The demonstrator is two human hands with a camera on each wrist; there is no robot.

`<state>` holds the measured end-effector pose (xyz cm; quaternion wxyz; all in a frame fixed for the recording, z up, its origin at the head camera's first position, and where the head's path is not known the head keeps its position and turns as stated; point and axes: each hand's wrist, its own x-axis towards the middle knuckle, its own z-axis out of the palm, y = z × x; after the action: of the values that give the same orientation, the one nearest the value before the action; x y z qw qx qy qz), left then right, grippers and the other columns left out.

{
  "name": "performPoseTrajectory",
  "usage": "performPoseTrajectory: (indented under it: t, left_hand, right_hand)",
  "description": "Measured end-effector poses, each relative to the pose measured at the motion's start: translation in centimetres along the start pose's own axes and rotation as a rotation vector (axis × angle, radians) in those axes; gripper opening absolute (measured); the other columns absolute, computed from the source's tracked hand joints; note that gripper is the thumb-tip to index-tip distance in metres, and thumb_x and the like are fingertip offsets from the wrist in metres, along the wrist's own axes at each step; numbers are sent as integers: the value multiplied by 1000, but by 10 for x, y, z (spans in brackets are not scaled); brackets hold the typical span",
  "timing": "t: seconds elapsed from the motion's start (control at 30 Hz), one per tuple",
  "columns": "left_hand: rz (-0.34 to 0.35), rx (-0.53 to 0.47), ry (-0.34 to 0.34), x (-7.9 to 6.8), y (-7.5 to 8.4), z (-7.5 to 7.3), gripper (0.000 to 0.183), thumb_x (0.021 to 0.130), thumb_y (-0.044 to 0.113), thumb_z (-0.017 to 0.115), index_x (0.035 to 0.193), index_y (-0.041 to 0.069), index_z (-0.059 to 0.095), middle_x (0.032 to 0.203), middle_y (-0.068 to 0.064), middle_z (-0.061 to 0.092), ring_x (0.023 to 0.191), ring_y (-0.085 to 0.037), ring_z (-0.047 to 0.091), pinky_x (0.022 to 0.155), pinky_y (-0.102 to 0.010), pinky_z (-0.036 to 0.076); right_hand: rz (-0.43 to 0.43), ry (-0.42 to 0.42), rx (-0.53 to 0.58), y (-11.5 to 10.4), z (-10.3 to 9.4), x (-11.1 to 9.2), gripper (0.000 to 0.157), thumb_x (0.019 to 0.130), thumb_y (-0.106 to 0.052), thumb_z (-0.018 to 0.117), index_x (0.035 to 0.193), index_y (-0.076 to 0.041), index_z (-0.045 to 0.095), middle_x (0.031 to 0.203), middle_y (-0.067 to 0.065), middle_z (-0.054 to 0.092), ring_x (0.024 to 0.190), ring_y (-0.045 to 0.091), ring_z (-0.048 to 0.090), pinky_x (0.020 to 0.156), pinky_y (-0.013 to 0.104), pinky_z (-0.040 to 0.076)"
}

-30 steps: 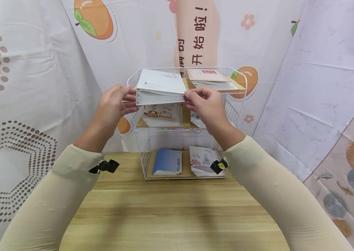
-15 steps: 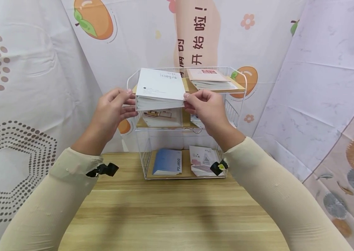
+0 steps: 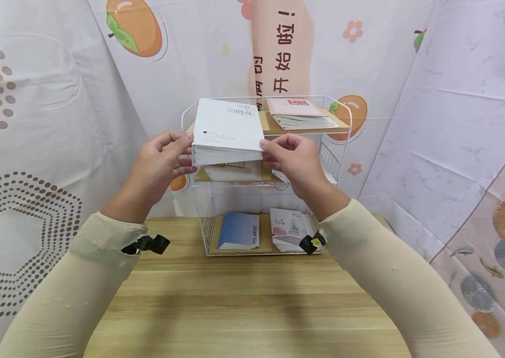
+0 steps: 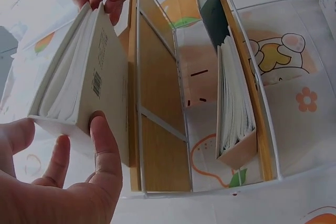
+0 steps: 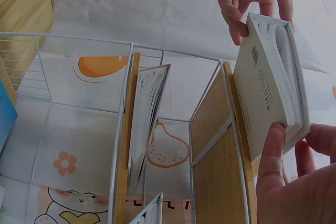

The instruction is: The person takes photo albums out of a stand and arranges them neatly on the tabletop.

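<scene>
Thick white album with a hard cover (image 3: pixel 227 124) is up at the left end of the top shelf (image 3: pixel 265 119) of a white wire rack with wooden boards (image 3: pixel 265 255), held in both hands, its near part sticking out past the shelf's front. Change over the last second: its near edge has come lower and closer to the camera, and it now hides more of the pale album (image 3: pixel 234 173) lying on the middle shelf. Reads as coming forward off the top shelf, so its weight is probably mostly on the hands; whether its far end touches the board, can't tell. Left hand (image 3: pixel 156 166) grips the spine side: thumb by the upper cover, fingers spread around spine and underside, not far apart beyond the album's thickness. Right hand (image 3: pixel 294 156) pinches the opposite near corner, thumb above, fingers below. Pages fan a little between the covers; barcode shows on the underside in both wrist views. Pink-covered album (image 3: pixel 297 106) lies on the right end of the top shelf, apart from the held one. Bottom shelf: blue POLAROID album (image 3: pixel 236 231) left, white album with pink-and-grey print (image 3: pixel 290 226) right. Light wooden table (image 3: pixel 234 308) under the rack.
</scene>
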<state>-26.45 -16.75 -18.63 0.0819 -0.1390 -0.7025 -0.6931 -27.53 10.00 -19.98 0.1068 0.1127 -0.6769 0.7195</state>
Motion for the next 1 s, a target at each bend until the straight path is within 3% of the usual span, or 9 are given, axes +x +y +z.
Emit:
performPoseTrajectory:
  t: [0.4, 0.53, 0.8, 1.0]
  left_hand:
    - [-34, 43, -22, -7, -6, -3, 47, 82, 41, 72, 104, 3, 55, 115, -13, 55, 85, -26, 65, 79, -36, 57]
    - [-35, 60, -12, -10, -8, -5, 46, 82, 39, 73, 104, 3, 56, 111, -13, 59, 81, -25, 65, 77, -34, 57]
    - [-37, 59, 15, -17, -11, -5, 44, 81, 36, 76, 100, 0, 58, 101, -10, 64, 76, -24, 66, 73, -31, 57]
    - [-31, 43, 26, -22, -14, -5, 40, 81, 31, 77, 97, -1, 60, 99, -9, 63, 74, -23, 63, 76, -35, 57]
  right_hand:
    - [61, -36, 75, 10, 0, -6, 27, 79, -20, 79, 91, 0, 64, 96, 12, 64, 88, 31, 68, 85, 42, 55]
    - [72, -52, 74, 12, 0, -9, 29, 79, -21, 79, 95, 0, 66, 100, 12, 65, 93, 34, 67, 81, 38, 56]
    - [90, -73, 82, 17, -1, -12, 34, 78, -23, 80, 100, -1, 66, 98, 14, 64, 85, 29, 68, 81, 38, 56]
    - [99, -90, 104, 19, -2, -16, 33, 78, -21, 79, 101, 0, 65, 96, 14, 65, 79, 25, 67, 82, 39, 56]
